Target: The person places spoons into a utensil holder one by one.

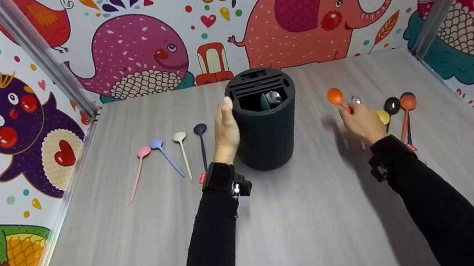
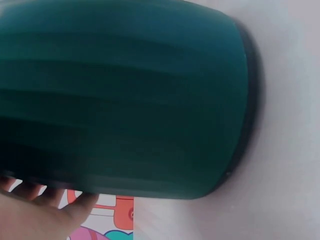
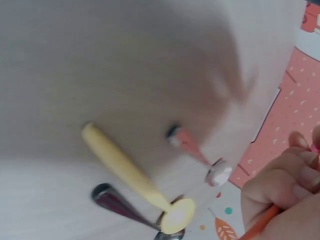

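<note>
My left hand (image 1: 225,131) rests against the left side of a dark green cylindrical utensil holder (image 1: 267,140), which stands upright. In the left wrist view the fingers (image 2: 80,206) touch the holder's wall. Inside its large opening are a silver spoon (image 1: 274,98) and a dark green one (image 1: 264,102). To the right, my right hand (image 1: 363,123) pinches an orange spoon (image 1: 335,96) by its handle, bowl upward, above the table. Beneath that hand lie a yellow spoon (image 3: 125,167), a silver spoon with a pink handle (image 3: 218,172) and a dark-handled spoon (image 3: 125,209).
On the left lie a pink spoon (image 1: 143,152), a blue spoon (image 1: 157,144), a white spoon (image 1: 179,137) and a navy spoon (image 1: 200,129). At far right, an orange-red spoon (image 1: 408,103) overlaps a dark blue one, beside a black spoon (image 1: 392,105). Printed panels border the table (image 1: 296,226).
</note>
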A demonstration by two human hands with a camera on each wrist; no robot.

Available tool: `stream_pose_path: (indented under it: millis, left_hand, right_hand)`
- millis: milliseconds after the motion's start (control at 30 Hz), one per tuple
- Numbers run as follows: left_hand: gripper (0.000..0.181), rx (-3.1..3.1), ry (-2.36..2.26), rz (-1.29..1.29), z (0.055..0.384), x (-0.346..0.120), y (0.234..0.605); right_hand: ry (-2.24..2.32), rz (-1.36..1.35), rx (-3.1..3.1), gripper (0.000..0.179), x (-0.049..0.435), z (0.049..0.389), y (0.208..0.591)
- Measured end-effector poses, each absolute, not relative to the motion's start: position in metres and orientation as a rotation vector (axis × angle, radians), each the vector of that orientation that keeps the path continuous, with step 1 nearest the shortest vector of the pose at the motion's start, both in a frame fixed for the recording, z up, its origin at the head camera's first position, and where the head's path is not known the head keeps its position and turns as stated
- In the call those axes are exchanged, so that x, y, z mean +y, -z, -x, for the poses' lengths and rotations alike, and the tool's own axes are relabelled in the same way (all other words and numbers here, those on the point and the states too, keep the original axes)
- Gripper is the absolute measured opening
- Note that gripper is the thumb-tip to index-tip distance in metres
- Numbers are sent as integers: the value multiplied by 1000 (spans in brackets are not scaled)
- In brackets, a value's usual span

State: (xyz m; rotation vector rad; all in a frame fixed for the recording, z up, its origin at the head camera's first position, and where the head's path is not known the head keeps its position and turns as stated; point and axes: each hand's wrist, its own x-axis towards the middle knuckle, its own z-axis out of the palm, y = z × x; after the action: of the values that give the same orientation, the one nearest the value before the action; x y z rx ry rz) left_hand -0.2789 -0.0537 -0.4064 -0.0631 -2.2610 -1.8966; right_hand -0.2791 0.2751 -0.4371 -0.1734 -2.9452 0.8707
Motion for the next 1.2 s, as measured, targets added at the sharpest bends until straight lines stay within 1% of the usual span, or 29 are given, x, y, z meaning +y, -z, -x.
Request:
stream_pose_path:
  millis: [233, 367, 533, 667, 833, 1067, 1200]
  left_hand:
    - [61, -2249, 1902, 70, 279, -53, 406]
    - [61, -2241, 1896, 77, 280, -53, 406]
    - [61, -2237, 1889, 86, 280, -53, 405]
    - [61, -2234, 1886, 100, 280, -54, 406]
    - [62, -2234, 1891, 105, 280, -54, 406]
    - [61, -2231, 1875, 99, 281, -54, 406]
    - [60, -2235, 1868, 94, 281, -54, 406]
  right_hand:
    - [-1044, 129, -2793, 40, 263, 283, 423]
    - [-1206, 161, -2691, 34, 256, 288, 413]
    - [-1569, 166, -2546, 28, 245, 288, 396]
    - [-1844, 60, -2392, 29, 228, 277, 372]
    - [-1990, -111, -2248, 32, 206, 267, 347]
    - [-2054, -302, -2101, 34, 190, 274, 337]
    - [-2102, -395, -1998, 37, 181, 273, 329]
